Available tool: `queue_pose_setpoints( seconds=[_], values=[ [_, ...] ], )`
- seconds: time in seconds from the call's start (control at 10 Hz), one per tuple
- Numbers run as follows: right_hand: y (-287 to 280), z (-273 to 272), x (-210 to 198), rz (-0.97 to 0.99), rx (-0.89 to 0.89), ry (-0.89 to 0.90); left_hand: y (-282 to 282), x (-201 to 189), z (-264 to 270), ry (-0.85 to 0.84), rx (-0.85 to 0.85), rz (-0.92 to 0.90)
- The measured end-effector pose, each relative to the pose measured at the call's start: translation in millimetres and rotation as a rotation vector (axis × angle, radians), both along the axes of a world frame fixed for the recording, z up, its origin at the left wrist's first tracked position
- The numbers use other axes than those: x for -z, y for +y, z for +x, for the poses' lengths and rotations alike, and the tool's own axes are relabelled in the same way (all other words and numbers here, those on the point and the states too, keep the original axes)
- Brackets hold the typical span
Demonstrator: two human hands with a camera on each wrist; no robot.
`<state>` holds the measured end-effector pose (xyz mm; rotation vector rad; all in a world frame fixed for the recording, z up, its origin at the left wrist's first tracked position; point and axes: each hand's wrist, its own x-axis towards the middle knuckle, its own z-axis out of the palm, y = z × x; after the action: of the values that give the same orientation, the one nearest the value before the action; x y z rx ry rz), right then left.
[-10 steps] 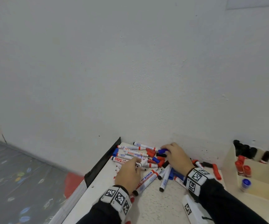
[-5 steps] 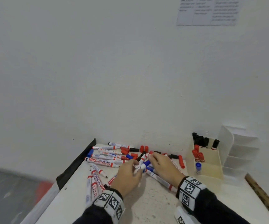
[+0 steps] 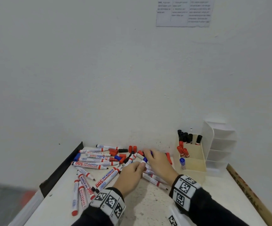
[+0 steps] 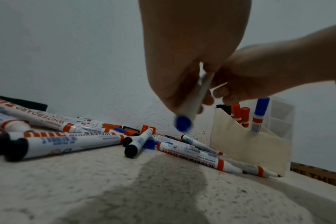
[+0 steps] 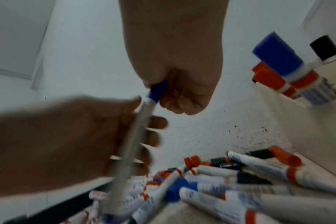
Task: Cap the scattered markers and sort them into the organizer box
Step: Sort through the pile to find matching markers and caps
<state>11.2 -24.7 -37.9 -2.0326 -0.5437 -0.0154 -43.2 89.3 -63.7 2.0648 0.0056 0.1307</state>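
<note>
My left hand [image 3: 139,166] grips the white barrel of a blue marker [image 4: 194,97] just above the table [image 3: 148,203], blue tail end [image 4: 183,123] pointing toward my wrist. My right hand [image 3: 146,154] pinches a blue cap [image 5: 157,90] that sits on the marker's tip end [image 3: 145,159]. How far the cap is seated is hidden by my fingers. Several capped and uncapped markers and loose caps lie in a pile [image 3: 99,160] to the left. The cream organizer box [image 3: 194,167] stands at the right with black, red and one blue marker [image 3: 182,163] upright in it.
A clear tiered organizer [image 3: 220,144] stands behind the cream box against the wall. A wooden strip [image 3: 249,193] runs along the table's right side and a black edge [image 3: 61,167] along its left. A sheet of paper [image 3: 183,12] hangs on the wall.
My right hand left the back of the pile with a blue cap and met my left hand. The left hand lifted a blue marker off the pile, and the cap now sits on its tip.
</note>
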Motion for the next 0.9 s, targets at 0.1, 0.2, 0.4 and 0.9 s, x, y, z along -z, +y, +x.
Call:
queue_pose_setpoints(
  seconds=[0.1,0.2,0.4,0.9],
  values=[
    [-7.9,5.6,-18.4,-0.017,0.045,-0.127,-1.7,0.1,9.8,-0.036,0.003,-0.032],
    [-24.6,6.2,-45.5,0.043,0.149,-0.36,6.9,13.0,23.7,0.031,-0.027,0.241],
    [-80.3,7.5,-66.7,-0.017,0.375,-0.629,19.8,30.6,36.8,0.283,-0.116,0.566],
    [-109.3,15.0,-24.1,-0.065,0.336,-0.409,24.6,28.3,36.9,0.303,-0.32,0.394]
  ],
)
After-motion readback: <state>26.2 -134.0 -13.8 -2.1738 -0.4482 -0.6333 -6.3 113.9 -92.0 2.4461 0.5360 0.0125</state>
